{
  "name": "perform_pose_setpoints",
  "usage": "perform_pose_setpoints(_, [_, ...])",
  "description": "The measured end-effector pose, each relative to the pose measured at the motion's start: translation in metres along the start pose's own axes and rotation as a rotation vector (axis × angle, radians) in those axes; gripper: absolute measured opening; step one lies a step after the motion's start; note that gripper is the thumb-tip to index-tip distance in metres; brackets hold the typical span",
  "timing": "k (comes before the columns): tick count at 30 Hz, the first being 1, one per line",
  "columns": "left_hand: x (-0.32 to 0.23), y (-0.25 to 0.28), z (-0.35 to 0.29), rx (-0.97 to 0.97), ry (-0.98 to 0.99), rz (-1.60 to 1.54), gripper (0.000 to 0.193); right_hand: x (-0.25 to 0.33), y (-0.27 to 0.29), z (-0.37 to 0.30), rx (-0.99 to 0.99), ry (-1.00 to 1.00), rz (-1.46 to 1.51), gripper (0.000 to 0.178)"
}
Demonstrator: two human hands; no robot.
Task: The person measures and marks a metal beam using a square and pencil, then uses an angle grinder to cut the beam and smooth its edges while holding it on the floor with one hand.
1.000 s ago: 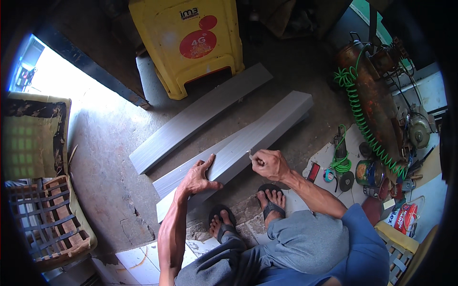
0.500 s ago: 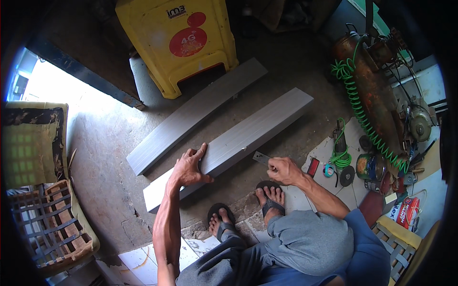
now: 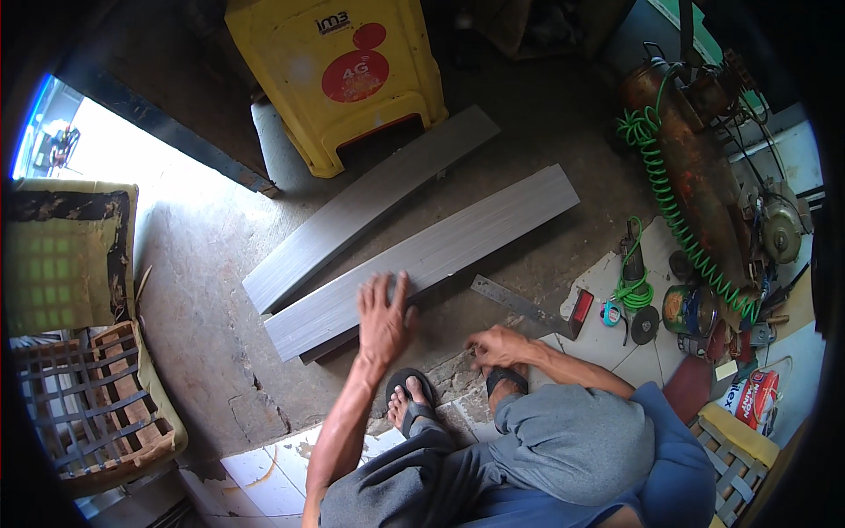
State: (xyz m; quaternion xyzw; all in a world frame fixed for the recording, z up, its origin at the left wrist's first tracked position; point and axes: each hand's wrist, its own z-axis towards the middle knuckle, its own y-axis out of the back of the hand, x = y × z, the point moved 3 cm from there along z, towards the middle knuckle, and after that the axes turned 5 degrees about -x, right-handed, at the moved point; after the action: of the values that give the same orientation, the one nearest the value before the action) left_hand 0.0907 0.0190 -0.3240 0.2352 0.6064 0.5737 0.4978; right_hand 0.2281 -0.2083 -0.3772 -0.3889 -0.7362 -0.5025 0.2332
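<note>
The left hand [image 3: 385,321], open, perhaps steadies the near metal beam [image 3: 449,251] on the floor [image 3: 202,343], beyond the tiled edge [image 3: 290,466]; whether the curled right hand [image 3: 495,348] holds something, I cannot tell.

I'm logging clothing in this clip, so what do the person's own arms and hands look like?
The left hand and right hand wear no gloves, and neither wrist shows a watch or band. Both forearms are uncovered. A blue short sleeve ends near the right elbow; the left sleeve is out of view. Rings are too small to judge.
</note>
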Motion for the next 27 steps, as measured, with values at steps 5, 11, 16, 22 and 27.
perform_pose_setpoints(5, [-0.062,-0.026,-0.096,0.144,-0.135,-0.442,0.058,0.023,-0.034,-0.006,-0.106,-0.684,-0.28,0.06])
perform_pose_setpoints(11, [-0.055,-0.049,-0.163,0.351,0.161,-0.334,0.041,-0.003,-0.031,0.02,0.374,-0.255,0.314,0.026])
perform_pose_setpoints(16, [-0.052,-0.059,-0.163,0.335,0.194,-0.399,0.034,0.002,-0.034,0.015,0.351,-0.304,0.285,0.026])
perform_pose_setpoints(22, [-0.051,-0.049,-0.156,0.323,0.196,-0.466,0.036,0.009,-0.024,0.016,0.308,-0.295,0.413,0.023])
perform_pose_setpoints(27, [-0.019,-0.012,-0.093,-0.328,0.143,-0.195,0.061,0.009,-0.025,0.01,0.317,-0.337,0.407,0.023])
